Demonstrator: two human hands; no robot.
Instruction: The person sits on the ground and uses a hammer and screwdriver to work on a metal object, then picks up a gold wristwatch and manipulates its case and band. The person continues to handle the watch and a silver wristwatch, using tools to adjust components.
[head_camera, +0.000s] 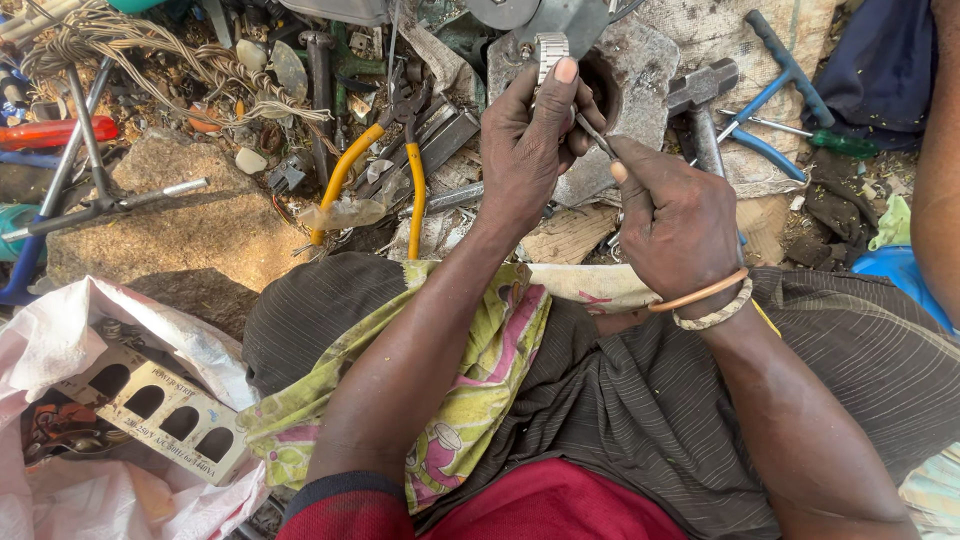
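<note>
1. The left hand (525, 140) has its fingers wrapped tight around a metal watch band (548, 52), held up over the flat stone (640, 75);
2. The right hand (675, 215) pinches a thin tool (592, 133), its tip at the band; the work looks under way, not finished;
3. Yellow pliers (400, 160) lie unused nearby.

The scene was lit by bright, warm daylight that came from above and a little from the left. Strong sun fell on the flat stone (190, 225) and on the white plastic bag (60, 340), where some highlights were almost washed out. The left hand (530, 140) and the right hand (680, 225) threw soft shadows on the ground below them. The centre was sharp. Near the edges the picture was slightly stretched and softer, as from a wide lens.
</note>
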